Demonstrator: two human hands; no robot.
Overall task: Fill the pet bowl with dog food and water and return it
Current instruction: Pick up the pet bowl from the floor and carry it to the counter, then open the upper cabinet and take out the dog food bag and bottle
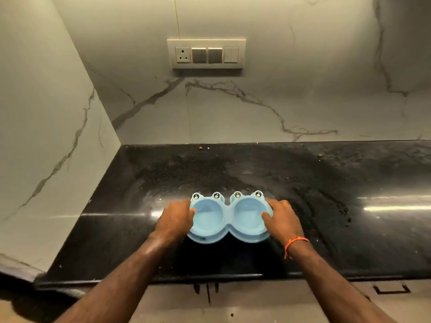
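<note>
Bowl: glossy light-blue plastic pet bowl [229,217], two round empty wells.
Counter: polished speckled black stone [326,194].
Grip: left hand [173,221] and right hand [283,220] clasp the bowl's ends.

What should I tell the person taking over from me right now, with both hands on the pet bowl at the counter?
Left hand: grips the left end of the light blue plastic double pet bowl, fingers over the rim.
Right hand: grips the right end the same way.
The bowl is at the front of the black stone counter; whether it rests there is unclear.
Done: nothing visible; both wells look empty.
Left: add dog food and water, then return it. Neither supply is in view.
</note>
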